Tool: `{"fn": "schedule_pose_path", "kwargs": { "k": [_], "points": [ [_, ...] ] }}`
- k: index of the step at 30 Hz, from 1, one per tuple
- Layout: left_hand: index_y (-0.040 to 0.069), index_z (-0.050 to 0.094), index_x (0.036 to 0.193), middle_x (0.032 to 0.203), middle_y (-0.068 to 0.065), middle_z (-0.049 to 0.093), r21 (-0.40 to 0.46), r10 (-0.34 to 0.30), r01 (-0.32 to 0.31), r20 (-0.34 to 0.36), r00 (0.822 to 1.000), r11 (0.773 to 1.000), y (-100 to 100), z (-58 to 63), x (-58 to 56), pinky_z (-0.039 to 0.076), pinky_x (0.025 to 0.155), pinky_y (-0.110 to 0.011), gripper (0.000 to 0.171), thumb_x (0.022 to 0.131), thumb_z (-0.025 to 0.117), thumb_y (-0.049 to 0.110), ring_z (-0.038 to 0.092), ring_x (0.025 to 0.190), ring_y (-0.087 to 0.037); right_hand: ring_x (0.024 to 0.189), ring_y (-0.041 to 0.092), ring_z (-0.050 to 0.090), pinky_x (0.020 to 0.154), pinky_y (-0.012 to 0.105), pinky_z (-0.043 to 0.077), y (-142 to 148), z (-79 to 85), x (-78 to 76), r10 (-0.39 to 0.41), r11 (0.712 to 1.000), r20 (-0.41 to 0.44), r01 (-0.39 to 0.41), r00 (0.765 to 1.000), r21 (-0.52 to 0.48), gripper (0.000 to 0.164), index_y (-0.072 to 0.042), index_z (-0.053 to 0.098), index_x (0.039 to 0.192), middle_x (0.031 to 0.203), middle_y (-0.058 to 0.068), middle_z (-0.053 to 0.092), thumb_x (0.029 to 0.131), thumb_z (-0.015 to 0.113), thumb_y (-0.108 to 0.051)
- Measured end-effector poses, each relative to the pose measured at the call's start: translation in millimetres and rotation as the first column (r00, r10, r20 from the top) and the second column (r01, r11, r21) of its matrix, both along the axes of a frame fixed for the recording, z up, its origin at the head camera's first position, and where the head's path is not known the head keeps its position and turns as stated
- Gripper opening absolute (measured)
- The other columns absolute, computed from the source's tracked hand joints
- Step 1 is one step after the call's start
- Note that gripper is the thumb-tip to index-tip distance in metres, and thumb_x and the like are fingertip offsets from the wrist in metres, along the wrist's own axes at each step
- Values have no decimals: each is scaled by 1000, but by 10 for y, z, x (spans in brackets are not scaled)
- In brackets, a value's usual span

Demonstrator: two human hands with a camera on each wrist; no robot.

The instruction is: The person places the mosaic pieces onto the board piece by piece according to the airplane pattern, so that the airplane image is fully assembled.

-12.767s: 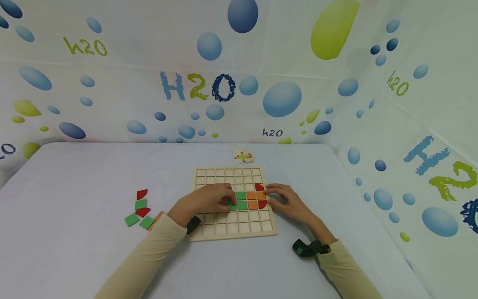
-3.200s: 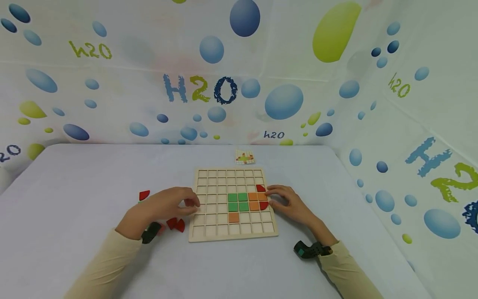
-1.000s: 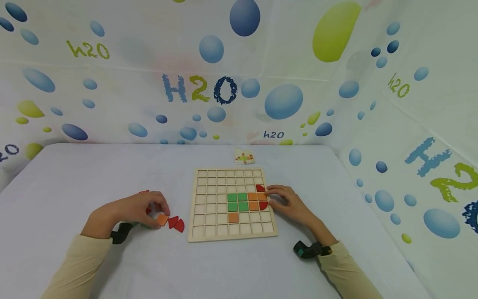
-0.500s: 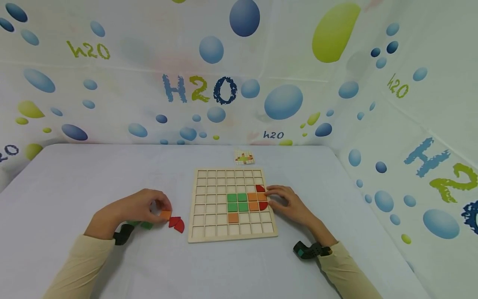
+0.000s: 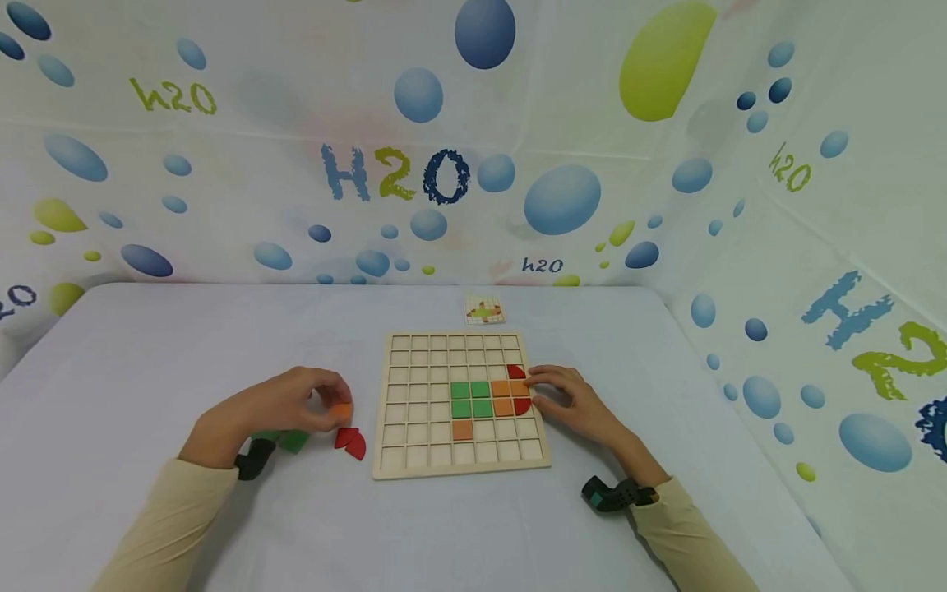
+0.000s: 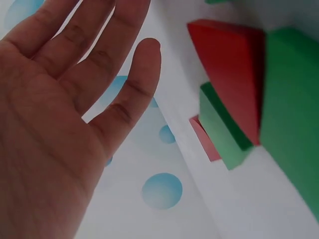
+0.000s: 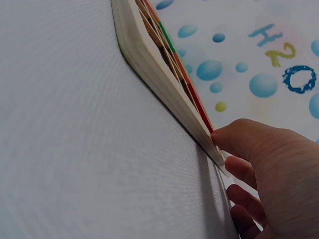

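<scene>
My left hand (image 5: 292,403) pinches an orange square tile (image 5: 341,412) between thumb and fingertips, left of the wooden grid board (image 5: 418,413). In the left wrist view the palm and outstretched fingers (image 6: 144,69) show, and the pinched tile is out of sight. Two red quarter-round tiles (image 5: 355,446) lie just below that tile on the table. Green square tiles (image 5: 293,441) lie partly hidden under the left wrist. My right hand (image 5: 580,407) rests with relaxed fingers at the board's right edge; in the right wrist view its thumb (image 7: 234,137) touches the rim (image 7: 172,92).
On the board sit green tiles (image 5: 470,400), orange tiles (image 5: 502,407), a lone orange tile (image 5: 462,430) lower down and red quarter-round tiles (image 5: 522,406) by the right edge. A small pattern card (image 5: 484,311) lies behind the board. Beside the left hand are more red tiles (image 6: 227,55).
The lone lower orange tile was added to the board earlier. My left hand went back to the loose tiles, took another orange one and now moves it rightward. The right hand stays put.
</scene>
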State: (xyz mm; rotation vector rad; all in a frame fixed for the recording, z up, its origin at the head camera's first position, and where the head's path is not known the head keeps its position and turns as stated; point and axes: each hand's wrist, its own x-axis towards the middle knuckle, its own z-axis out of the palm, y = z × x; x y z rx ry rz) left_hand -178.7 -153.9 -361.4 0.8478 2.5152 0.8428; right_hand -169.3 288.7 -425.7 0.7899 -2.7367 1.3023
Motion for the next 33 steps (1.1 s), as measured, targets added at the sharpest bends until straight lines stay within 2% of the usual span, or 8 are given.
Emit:
{"fn": "schedule_pose_path", "kwargs": {
  "k": [7,20,33],
  "points": [
    [10,68,101,91,7,62,-14,11,-11,-13,1000,1000,100,10,-27,50,78,-31,24,83,76,23,56,86,-13,129,36,43,102,56,36,8,1,-6,10,1000,-8,-10,1000,4,31,-7,65,123,137,14,55,93,66,-10],
    [8,69,105,94,7,64,-18,-65,64,-89,994,998,331,-11,-101,51,75,-27,24,84,76,18,57,85,-12,130,36,42,104,58,35,7,11,0,5,1000,4,-5,1000,-3,31,-8,65,123,137,14,54,92,66,-10],
    [10,68,109,100,5,65,-33,-83,81,-83,993,996,572,-32,-171,52,79,-28,24,87,74,17,58,87,-11,129,35,43,103,57,35,12,-16,-14,3,1000,-7,-3,1000,4,31,-9,65,123,137,13,55,93,66,-11]
  ]
}}
